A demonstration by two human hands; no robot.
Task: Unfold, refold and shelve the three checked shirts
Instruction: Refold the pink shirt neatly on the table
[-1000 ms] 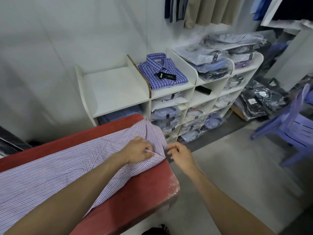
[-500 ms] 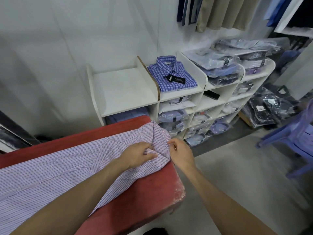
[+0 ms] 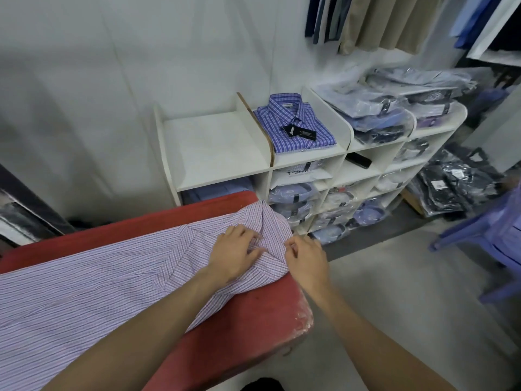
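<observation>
A pink-and-lilac checked shirt point(image 3: 93, 280) lies spread lengthwise on the red padded table point(image 3: 248, 331), its collar at the right end. My left hand point(image 3: 234, 253) rests on the collar area with its fingertips pinching the fabric near the neck opening. My right hand point(image 3: 306, 256) is at the table's right edge, fingers curled on the collar's edge. A folded blue checked shirt point(image 3: 296, 122) with a black tag lies on top of the white shelf unit point(image 3: 211, 145), in the second bay from the left.
The shelf's lower cubbies hold several bagged shirts point(image 3: 293, 193), with more bagged stacks point(image 3: 389, 108) on top at the right. Dark packaged garments point(image 3: 451, 184) lie on the floor. A purple plastic chair point(image 3: 490, 238) stands at the right. Clothes point(image 3: 375, 18) hang above.
My right hand has closed in from beside the table onto the collar edge. My left hand has shifted slightly over the collar, and the view has moved closer.
</observation>
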